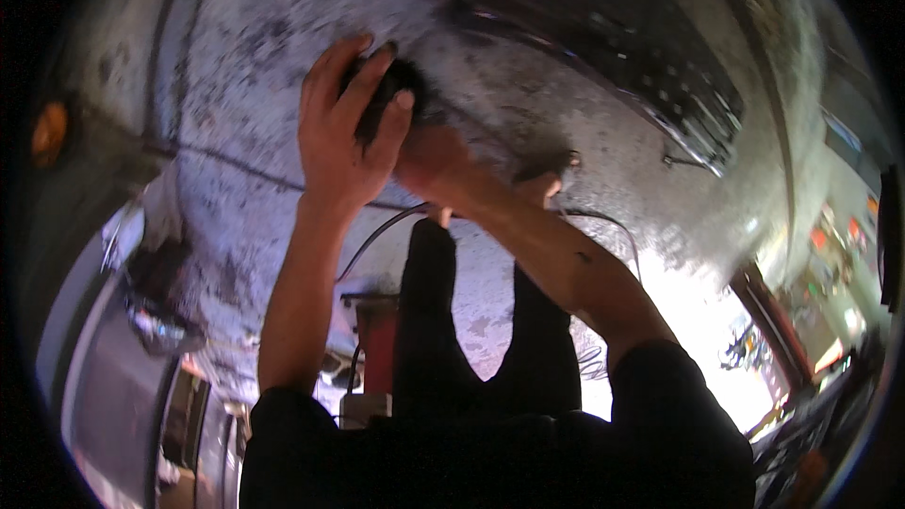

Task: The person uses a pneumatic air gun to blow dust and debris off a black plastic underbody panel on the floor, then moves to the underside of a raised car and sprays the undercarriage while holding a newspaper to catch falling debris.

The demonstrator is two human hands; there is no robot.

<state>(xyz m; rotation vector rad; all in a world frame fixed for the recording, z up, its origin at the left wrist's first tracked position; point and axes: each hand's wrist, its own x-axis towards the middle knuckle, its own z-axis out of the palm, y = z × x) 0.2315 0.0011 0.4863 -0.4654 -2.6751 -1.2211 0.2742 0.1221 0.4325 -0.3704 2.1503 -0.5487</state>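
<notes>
Floor (250,85), grey and marked with dark stains, spreads beneath the person's two hands, which meet just above the middle of the view. The left forearm (306,297) rises almost straight from the lower left, its elbow end at a black sleeve (287,415). At its end the left hand (347,127) shows its back, the wrist nearly in line with the forearm. Its fingers (325,75) are spread a little and bent over to the right, grasping a dark object (377,104), with the thumb on the side nearer the right hand. This dark object sits between the left thumb and the other fingers; its shape is too dark to make out, and I cannot tell whether it touches the floor.

The right forearm (575,264) slants from the lower right up toward the left, crossing above one bare foot (542,186). The right hand (434,162) is blurred and lies just beside the left thumb, lower and to the right. Its fingers are hidden, so I cannot tell whether they are clenched, released or holding anything.

A dark cable (363,250) curves over the floor below the hands. Farther off at the upper right lies a long dark panel (603,33).
</notes>
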